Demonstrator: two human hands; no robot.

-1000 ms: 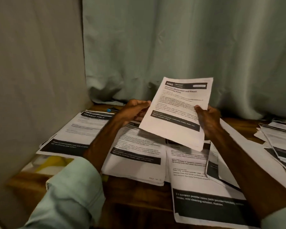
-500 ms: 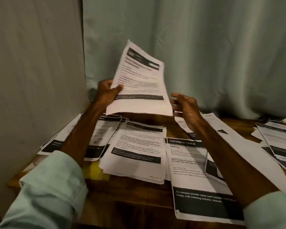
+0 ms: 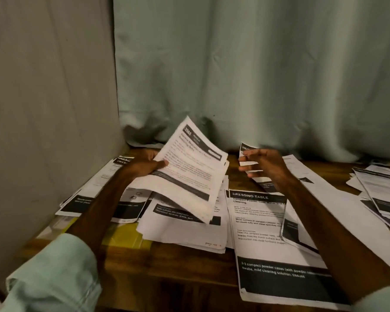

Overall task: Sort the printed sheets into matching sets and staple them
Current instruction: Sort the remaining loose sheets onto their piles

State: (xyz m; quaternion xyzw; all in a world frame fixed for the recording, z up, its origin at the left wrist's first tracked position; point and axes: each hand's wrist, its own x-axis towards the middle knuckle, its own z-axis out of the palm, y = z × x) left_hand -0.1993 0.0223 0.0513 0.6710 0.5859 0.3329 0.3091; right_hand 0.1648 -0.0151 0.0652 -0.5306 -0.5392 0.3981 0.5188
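1. the printed sheets lie in loose overlapping piles across the brown wooden table (image 3: 185, 273): one at the far left (image 3: 95, 188), a thick one in the middle (image 3: 185, 233), and another at the far right edge (image 3: 378, 188). this looks like sorting in progress, one pile per kind.
2. a white sheet headed "dressing table" in a black band (image 3: 263, 224) lies flat at near right with its heading uncovered, probably so it can be matched at a glance.
3. the left hand (image 3: 142, 167) holds a white stack of printed sheets with a black header band (image 3: 189, 174) tilted above the middle pile. the top page faces the person, most likely so its heading can be read against the piles below.
4. its thumb presses on the top page and the fingers curl beneath, a firm clamp on the stack's left edge.
5. the right hand (image 3: 268, 167) hovers at far centre with fingers loosely curled, in front of a small raised sheet with a dark header (image 3: 245, 147). i cannot tell whether it pinches that sheet or only reaches for it.
6. no stapler is in view, so i judge the stapling not yet begun.
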